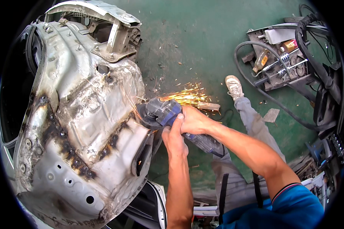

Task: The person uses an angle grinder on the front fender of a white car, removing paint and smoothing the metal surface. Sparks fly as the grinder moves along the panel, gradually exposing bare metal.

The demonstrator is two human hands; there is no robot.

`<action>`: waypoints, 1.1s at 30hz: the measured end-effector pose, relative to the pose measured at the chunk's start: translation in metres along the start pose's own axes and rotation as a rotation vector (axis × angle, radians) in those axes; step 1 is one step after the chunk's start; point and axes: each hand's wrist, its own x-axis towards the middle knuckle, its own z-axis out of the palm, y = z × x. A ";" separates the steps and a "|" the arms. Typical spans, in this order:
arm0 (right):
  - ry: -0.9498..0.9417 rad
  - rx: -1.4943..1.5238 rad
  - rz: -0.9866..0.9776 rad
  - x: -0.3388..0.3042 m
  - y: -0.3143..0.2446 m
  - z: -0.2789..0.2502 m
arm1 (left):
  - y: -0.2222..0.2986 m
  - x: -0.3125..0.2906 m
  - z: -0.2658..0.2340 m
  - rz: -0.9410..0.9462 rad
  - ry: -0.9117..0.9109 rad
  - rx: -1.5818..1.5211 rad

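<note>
A blue and dark grey angle grinder (171,111) is held between my two hands, its head against the edge of a bare, silvery car body panel (76,114). Bright sparks (185,96) spray off to the right from the contact point. My left hand (175,140) is closed on the grinder's near side, just behind its head. Wrapped over the grinder's body from the right, my right hand (194,120) is closed too, some fingers hidden. Rows of scorched weld spots (78,164) run along the panel. The grinder's rear end (207,144) sticks out below my right wrist.
At the upper right, a metal cart (279,82) carries bottles and tools, with a thick dark hose (239,57) looping beside it. My shoe (234,86) stands on the green floor (187,38). A short block (209,106) lies by the sparks. Metal parts crowd the lower right.
</note>
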 end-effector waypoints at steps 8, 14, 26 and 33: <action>-0.020 0.017 -0.032 0.004 0.002 -0.005 | 0.001 0.002 0.005 0.031 -0.005 -0.041; -0.028 0.005 0.014 0.004 -0.001 -0.007 | 0.005 -0.001 0.006 0.018 0.011 -0.045; 0.001 -0.247 0.062 0.002 0.010 -0.008 | -0.007 -0.004 0.005 0.023 -0.095 -0.093; 0.131 -0.313 0.105 -0.025 -0.010 -0.001 | -0.018 -0.016 -0.001 0.067 -0.157 -0.144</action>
